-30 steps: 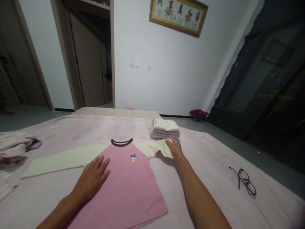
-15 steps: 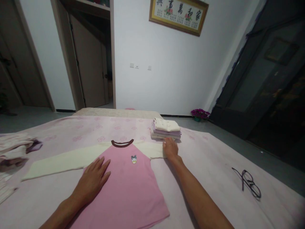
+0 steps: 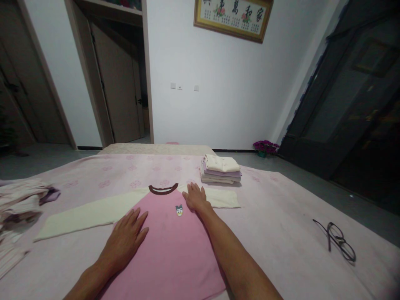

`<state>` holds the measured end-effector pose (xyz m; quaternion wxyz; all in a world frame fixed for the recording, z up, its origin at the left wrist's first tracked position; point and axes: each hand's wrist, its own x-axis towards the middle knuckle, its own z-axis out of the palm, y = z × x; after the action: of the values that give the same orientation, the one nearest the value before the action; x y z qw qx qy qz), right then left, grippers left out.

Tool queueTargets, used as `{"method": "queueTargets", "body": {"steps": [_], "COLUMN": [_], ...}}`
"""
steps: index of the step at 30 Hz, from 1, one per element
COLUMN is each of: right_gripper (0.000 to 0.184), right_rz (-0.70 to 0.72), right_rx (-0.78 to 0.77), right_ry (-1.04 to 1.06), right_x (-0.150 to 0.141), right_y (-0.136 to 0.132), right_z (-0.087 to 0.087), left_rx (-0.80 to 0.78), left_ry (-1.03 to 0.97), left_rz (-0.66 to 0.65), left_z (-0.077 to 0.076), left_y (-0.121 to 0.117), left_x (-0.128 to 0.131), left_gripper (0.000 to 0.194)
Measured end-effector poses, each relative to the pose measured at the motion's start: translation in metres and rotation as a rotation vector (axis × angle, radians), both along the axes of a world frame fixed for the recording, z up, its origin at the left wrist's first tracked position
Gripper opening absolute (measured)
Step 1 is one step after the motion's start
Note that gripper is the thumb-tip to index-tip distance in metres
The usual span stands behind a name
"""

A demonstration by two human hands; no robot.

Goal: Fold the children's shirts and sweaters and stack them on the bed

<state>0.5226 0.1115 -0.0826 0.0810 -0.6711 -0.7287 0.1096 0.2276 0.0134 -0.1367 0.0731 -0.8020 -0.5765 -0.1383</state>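
Note:
A pink long-sleeved shirt (image 3: pixel 168 246) with cream sleeves, a dark brown collar and a small duck-face patch lies spread out, collar away from me. My left hand (image 3: pixel 126 237) rests flat on its left side below the shoulder, fingers spread. On the right shoulder seam lies my right hand (image 3: pixel 196 197), fingers apart and palm down. Both sleeves stretch out sideways, the right one running out past my right hand. Neither hand grips the cloth. The shirt's lower edge is partly hidden by my right forearm and cut off by the frame.
Beyond the right sleeve stands a stack of folded clothes (image 3: pixel 221 168). Black-framed glasses (image 3: pixel 339 241) lie at the right on the pink flowered sheet (image 3: pixel 275 233). Rumpled clothes (image 3: pixel 21 208) are heaped at the left edge. Purple flowers (image 3: pixel 265 146) stand on the floor by the wall.
My right hand has moved left from the right sleeve's cuff to the shoulder, and that sleeve now lies straight with its end uncovered. My left hand stays on the shirt.

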Motion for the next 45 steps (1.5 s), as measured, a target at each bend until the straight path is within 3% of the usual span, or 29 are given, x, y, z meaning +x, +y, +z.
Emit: {"method": "queueTargets", "body": {"steps": [2, 7, 10, 21, 26, 32, 37, 45], "right_gripper": [0.067, 0.067, 0.067, 0.067, 0.056, 0.045, 0.033, 0.036], "right_rz": [-0.023, 0.162, 0.164, -0.151, -0.320, -0.567, -0.604, -0.612], "right_rx": [-0.010, -0.021, -0.014, 0.006, 0.057, 0.165, 0.226, 0.216], "right_ry": [-0.006, -0.031, -0.059, -0.162, -0.185, -0.212, -0.191, -0.161], "right_x": [0.001, -0.004, 0.008, 0.134, 0.170, 0.183, 0.180, 0.184], "right_y": [0.001, 0.001, 0.000, -0.023, -0.031, -0.037, -0.033, -0.029], "right_z": [0.000, -0.003, -0.006, -0.017, -0.011, -0.003, -0.003, -0.010], "left_rx": [0.009, 0.025, 0.019, 0.016, 0.026, 0.011, 0.005, 0.009], "left_ry": [-0.009, -0.026, -0.006, 0.028, 0.022, 0.015, 0.002, -0.026], "left_rz": [-0.005, 0.002, 0.001, 0.002, 0.000, -0.002, -0.004, 0.000], "left_z": [-0.002, -0.002, 0.001, 0.001, -0.001, -0.003, -0.002, 0.000], "left_y": [0.001, 0.000, -0.001, -0.001, -0.001, 0.001, 0.001, -0.001], "left_x": [0.000, 0.001, 0.001, 0.001, 0.001, 0.000, 0.001, 0.001], "left_gripper": [0.058, 0.056, 0.056, 0.055, 0.055, 0.056, 0.056, 0.055]}}
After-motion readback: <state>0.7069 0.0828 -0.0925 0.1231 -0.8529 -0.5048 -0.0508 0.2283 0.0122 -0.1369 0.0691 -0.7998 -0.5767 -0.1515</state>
